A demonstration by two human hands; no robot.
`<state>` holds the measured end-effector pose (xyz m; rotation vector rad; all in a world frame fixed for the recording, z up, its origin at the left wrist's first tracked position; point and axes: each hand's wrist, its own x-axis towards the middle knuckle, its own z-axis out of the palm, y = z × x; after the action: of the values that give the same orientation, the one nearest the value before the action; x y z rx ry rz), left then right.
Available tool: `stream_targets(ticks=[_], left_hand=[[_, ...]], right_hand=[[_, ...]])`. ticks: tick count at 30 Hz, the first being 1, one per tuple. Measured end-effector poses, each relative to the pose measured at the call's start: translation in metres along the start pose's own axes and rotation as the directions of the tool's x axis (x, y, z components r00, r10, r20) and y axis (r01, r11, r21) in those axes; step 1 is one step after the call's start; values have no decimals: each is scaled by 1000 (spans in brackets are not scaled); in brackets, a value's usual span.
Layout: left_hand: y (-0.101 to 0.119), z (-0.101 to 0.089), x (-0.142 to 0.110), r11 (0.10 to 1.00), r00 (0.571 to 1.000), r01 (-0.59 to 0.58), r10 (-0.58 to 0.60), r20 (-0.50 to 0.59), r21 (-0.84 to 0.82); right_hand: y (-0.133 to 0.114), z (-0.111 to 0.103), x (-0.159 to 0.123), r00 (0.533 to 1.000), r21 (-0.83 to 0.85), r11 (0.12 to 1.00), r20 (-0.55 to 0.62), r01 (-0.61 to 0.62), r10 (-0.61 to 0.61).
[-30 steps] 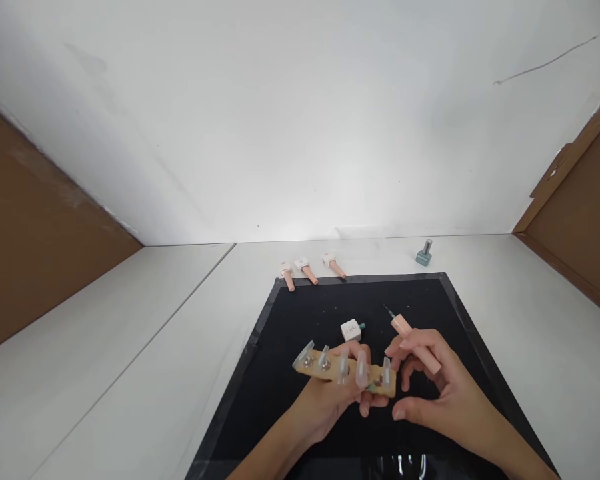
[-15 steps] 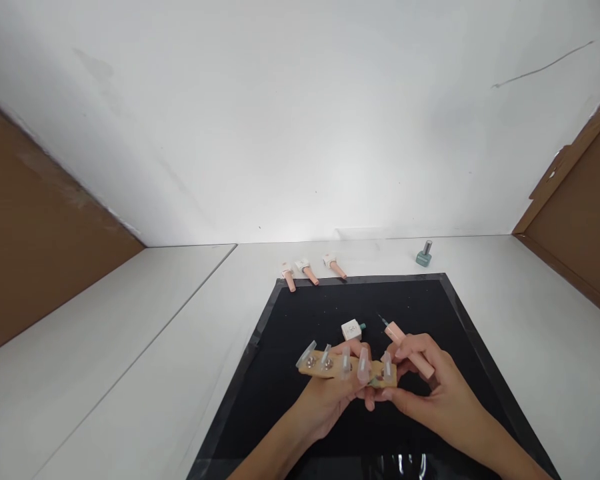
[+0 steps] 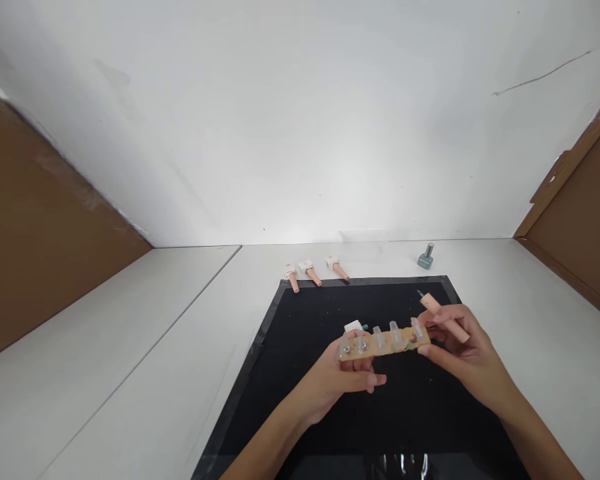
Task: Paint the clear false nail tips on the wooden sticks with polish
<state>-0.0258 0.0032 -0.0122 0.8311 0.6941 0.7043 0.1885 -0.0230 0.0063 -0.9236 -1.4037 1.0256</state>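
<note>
A tan strip holder [image 3: 370,348] carries several clear false nails [image 3: 396,335] in a row; one near its right end has green on the strip beside it. My left hand [image 3: 330,373] is curled behind the strip's left part, fingers against it and thumb stretched out below. My right hand [image 3: 463,347] pinches the strip's right end between thumb and finger. Between its fingers it also holds a nail polish brush [image 3: 433,305] by its pink cap, the green-coated tip pointing up and left. Partly hidden behind my left fingers, an open white polish bottle [image 3: 353,326] with a green neck is on the mat.
A black mat [image 3: 300,400] with taped edges covers the white table [image 3: 130,333]. Three pink-capped bottles [image 3: 311,274] lie at its far left edge. A green polish bottle with a silver cap [image 3: 426,257] stands at the far right. Brown cardboard panels flank the table.
The strip holder has moved right and slightly up, turning its right end upward. My right hand has moved right and up with the brush. My left thumb has come off the strip's front.
</note>
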Motion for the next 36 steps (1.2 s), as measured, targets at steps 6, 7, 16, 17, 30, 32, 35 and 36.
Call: stream_targets(ticks=[6,7,16,17,30,32,35,36], left_hand=[[10,-17,-5,840,992,109,-127,-2,531],[12,-18,-5,798,994,101,-110,-22,594],[10,-33,-2,484,874,-71,451,-180,872],[8,-35,-2,448,872,-53,456,-177,893],[-2,-44,14,298,891,20,428,-153,954],[3,-46,13,379,863,19,461,-206,925],[11,-43,13,565,823,-16,476,-310,825],[13,-41,13,638,817,-45,467,-340,768]], right_hand=[[7,-31,8,990,-97,995,-144,-5,-9],[10,-36,9,989,-138,990,-146,-35,15],[32,-51,15,967,-337,914,35,-225,251],[32,-52,15,961,-339,911,59,-234,269],[36,-43,15,863,-349,884,285,-311,416],[32,-50,15,858,-378,872,283,-311,429],[26,-61,14,867,-415,858,254,-303,429],[23,-62,14,885,-423,859,227,-287,407]])
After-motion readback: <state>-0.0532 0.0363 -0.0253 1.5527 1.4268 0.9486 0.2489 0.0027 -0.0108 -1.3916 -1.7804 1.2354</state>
